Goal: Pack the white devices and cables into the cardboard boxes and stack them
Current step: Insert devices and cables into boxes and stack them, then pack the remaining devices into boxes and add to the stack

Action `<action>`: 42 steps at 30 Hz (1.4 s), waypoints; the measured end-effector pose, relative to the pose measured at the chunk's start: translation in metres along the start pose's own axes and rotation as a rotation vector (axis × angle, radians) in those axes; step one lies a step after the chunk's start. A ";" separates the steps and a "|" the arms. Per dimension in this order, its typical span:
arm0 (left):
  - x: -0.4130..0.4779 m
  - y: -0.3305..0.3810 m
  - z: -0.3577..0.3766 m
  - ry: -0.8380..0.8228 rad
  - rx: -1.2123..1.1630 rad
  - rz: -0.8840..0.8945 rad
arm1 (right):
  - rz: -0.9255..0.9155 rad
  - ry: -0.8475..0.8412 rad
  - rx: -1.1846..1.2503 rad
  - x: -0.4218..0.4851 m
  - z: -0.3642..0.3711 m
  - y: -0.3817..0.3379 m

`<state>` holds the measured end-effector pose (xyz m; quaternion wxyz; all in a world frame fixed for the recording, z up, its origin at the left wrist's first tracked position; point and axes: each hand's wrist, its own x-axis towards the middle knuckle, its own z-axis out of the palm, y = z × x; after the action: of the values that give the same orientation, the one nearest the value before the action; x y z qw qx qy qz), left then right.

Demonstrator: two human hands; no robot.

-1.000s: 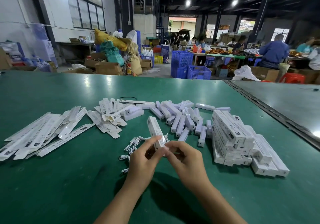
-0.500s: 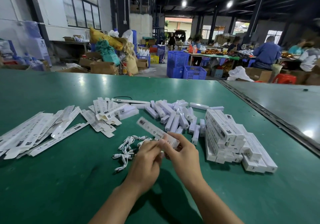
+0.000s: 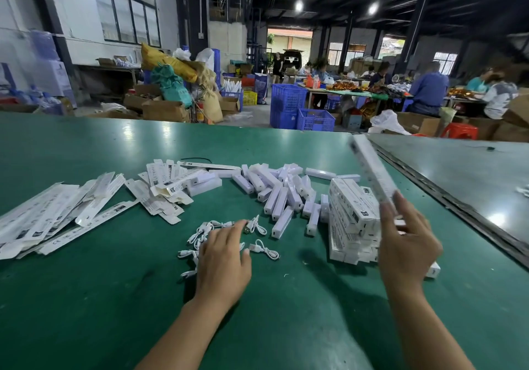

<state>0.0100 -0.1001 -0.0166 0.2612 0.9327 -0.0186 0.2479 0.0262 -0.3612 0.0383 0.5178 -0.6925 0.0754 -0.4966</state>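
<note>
My right hand (image 3: 403, 243) pinches one end of a long white packed box (image 3: 372, 169), blurred and raised above the stack of packed boxes (image 3: 352, 215) at the right. My left hand (image 3: 223, 258) lies flat with straight fingers on the small white cables (image 3: 257, 226) scattered on the green table (image 3: 86, 298). A heap of loose white devices (image 3: 280, 192) lies behind the cables. Flat, unfolded box sleeves (image 3: 51, 212) spread across the left, with a few more (image 3: 163, 186) at the centre.
A metal seam (image 3: 446, 198) separates this table from a grey one (image 3: 472, 169) on the right. Beyond the far edge stand blue crates (image 3: 300, 112), cardboard cartons and sacks. People sit working at tables far right.
Both hands held the box together in front of me. Now the right hand alone has carried it up and right over the stack, and the left has dropped onto the cables.
</note>
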 end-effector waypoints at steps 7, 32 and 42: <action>0.001 -0.005 0.003 -0.104 0.256 -0.209 | 0.143 -0.049 -0.336 0.017 -0.018 0.044; 0.002 -0.008 -0.001 -0.134 0.223 -0.319 | 0.139 -0.094 -0.379 0.014 -0.012 0.049; 0.001 -0.009 -0.001 -0.143 0.223 -0.322 | 0.128 -0.171 -0.323 0.015 -0.009 0.052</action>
<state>0.0123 -0.0915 -0.0201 0.1906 0.9620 0.1397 0.1366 0.0477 -0.3997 0.0063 0.4352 -0.8000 0.1536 -0.3835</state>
